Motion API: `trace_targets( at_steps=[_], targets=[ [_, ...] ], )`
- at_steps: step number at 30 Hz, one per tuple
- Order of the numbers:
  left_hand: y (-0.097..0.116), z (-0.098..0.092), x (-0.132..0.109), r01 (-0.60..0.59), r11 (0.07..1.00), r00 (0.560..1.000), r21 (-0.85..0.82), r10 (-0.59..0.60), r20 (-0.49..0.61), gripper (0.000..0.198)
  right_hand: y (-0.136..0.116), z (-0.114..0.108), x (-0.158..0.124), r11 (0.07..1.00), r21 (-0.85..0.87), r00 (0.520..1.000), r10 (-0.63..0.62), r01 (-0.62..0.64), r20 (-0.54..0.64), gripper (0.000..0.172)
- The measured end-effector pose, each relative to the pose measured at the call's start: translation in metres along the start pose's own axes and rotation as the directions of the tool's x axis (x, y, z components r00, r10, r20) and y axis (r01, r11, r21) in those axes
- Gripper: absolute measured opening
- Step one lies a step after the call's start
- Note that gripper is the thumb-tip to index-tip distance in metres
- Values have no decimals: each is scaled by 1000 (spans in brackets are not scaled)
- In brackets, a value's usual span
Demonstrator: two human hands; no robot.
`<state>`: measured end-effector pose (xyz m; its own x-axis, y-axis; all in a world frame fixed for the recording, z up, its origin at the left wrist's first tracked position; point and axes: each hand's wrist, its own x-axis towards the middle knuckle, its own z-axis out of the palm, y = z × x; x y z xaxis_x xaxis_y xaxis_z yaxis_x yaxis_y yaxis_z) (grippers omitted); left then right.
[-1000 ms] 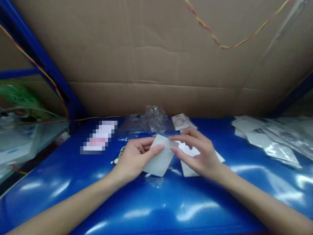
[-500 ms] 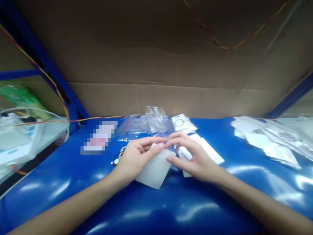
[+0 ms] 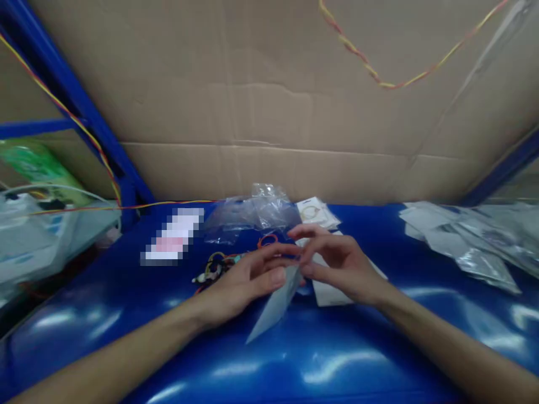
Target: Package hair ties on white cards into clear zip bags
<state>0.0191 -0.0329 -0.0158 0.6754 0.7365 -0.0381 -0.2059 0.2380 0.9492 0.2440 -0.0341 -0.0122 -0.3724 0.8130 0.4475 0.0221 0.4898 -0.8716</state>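
Observation:
My left hand (image 3: pixel 244 278) grips a thin white card (image 3: pixel 275 306) between thumb and fingers; the card is tilted, seen nearly edge-on. My right hand (image 3: pixel 345 266) meets it at the upper right corner, thumb and fingertips pinched there. Whether anything small sits between those fingertips is too blurred to tell. Behind my left hand lies a tangle of coloured cords (image 3: pixel 210 272), with an orange-red loop (image 3: pixel 268 240) beyond. More white cards (image 3: pixel 330 294) lie partly under my right hand. Farther back is a white card with a thin looped band (image 3: pixel 311 212).
Clear plastic bags (image 3: pixel 265 207) lie at the back of the blue table surface (image 3: pixel 236 359). Bagged white cards (image 3: pixel 458 241) spread at the right. A pixelated patch (image 3: pixel 172 238) covers something at left. Cardboard (image 3: pixel 269 112) stands behind, with a twisted wire (image 3: pixel 387 85) hanging across.
The white card has turned from facing me to nearly edge-on. My right thumb and fingers have closed in at its corner. More of the cords and the orange-red loop now show.

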Motion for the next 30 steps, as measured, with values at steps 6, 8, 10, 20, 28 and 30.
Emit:
trace_targets(
  at_steps=[6, 8, 10, 20, 28, 30],
  targets=[
    [5, 3, -1, 13, 999, 998, 49, -16, 61, 56, -3, 3, -1, 996, -82, 1000, -27, 28, 2, 9],
    [7, 3, 0, -22, 999, 1000, -46, 22, -7, 54, 1, 2, 0, 990, -135, 997, -46, 37, -64, 13],
    [10, 4, 0, -71, 986, 992, -154, 53, -116, 53, 6, 0, 1, 955, -291, 989, -98, 61, -113, 12],
    [17, -3, 8, -245, 961, 893, -126, 173, -415, 54, 15, 5, -5, 600, -740, 924, 6, 303, 383, 39],
    [13, -3, 13, -210, 976, 869, -60, 158, -468, 57, 17, 8, -5, 566, -758, 900, 64, 324, 432, 25],
    [13, -2, 13, -214, 975, 864, -55, 163, -477, 56, 17, 8, -6, 568, -758, 905, 51, 321, 421, 25]
  ],
)
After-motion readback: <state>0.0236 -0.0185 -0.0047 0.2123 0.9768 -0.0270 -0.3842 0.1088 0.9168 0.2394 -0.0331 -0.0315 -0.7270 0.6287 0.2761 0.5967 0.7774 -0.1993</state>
